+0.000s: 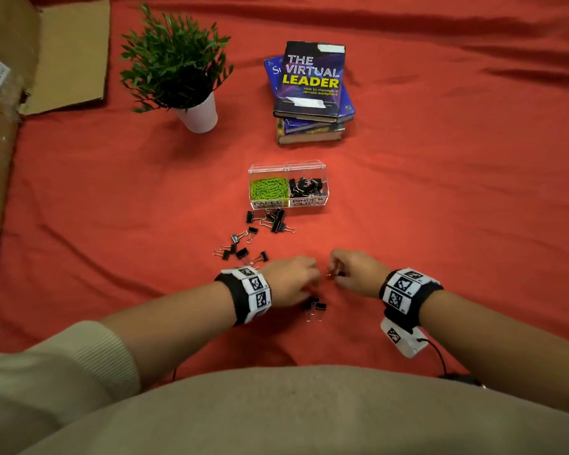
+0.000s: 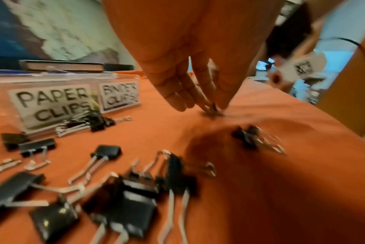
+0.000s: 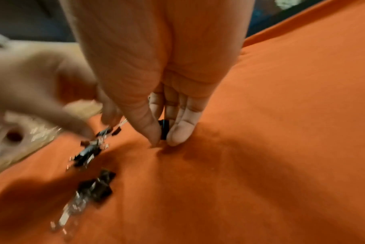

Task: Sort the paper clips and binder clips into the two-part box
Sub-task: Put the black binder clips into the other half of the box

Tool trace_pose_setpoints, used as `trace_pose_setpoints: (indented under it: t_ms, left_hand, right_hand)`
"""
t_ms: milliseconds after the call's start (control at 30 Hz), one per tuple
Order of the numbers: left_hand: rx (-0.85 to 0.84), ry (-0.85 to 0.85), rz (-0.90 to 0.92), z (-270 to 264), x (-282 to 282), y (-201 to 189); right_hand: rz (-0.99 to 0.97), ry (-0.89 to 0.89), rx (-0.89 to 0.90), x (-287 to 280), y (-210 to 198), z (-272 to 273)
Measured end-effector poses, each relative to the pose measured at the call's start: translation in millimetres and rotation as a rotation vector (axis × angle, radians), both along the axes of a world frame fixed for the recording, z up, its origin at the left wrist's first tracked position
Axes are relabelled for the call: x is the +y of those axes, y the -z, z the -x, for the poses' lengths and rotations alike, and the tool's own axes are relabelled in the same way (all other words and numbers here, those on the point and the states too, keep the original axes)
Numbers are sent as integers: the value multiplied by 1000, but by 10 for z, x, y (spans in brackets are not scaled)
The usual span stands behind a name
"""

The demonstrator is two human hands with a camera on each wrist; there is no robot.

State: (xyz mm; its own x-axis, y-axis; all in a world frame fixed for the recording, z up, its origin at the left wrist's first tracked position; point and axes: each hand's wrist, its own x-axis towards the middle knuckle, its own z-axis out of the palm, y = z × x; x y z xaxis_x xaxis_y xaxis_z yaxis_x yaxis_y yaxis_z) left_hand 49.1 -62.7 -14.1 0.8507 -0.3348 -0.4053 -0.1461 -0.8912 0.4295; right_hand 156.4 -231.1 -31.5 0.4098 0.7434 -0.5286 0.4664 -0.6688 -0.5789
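Right now both hands are gathering loose binder clips: the right hand (image 3: 162, 105) is pinching one (image 3: 164, 129), the left hand (image 2: 189, 79) another (image 2: 212, 108). Next, both need carrying forward to the box (image 1: 322, 200), binder-clip half.

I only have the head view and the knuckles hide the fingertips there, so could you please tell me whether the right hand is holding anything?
Observer: Yes. In the right wrist view the right hand pinches a black binder clip between thumb and a finger, low over the red cloth.
Operator: Thank you. And the left hand?
Observer: In the left wrist view the left hand points down, its thumb and fingertips pinching a second binder clip that touches the cloth.
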Motion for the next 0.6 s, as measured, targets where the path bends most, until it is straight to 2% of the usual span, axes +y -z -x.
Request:
trace_pose_setpoints:
  t_ms: [100,200,400,500,600]
  left_hand:
    - [56,36,4,192,-102,83]
    - [78,4,0,259,-133,158]
    - [37,-185,3,303,-90,216]
    - [31,-253,50,323,-30,225]
    - [14,-294,94,330,-3,218]
  right_hand:
    - [9,192,174,-3,51,40]
    - [73,182,260,18,35,131]
    - [140,-155,-25,101,7,369]
    - [126,-224,-85,123,61,454]
    - [103,-194,-86,120,55,466]
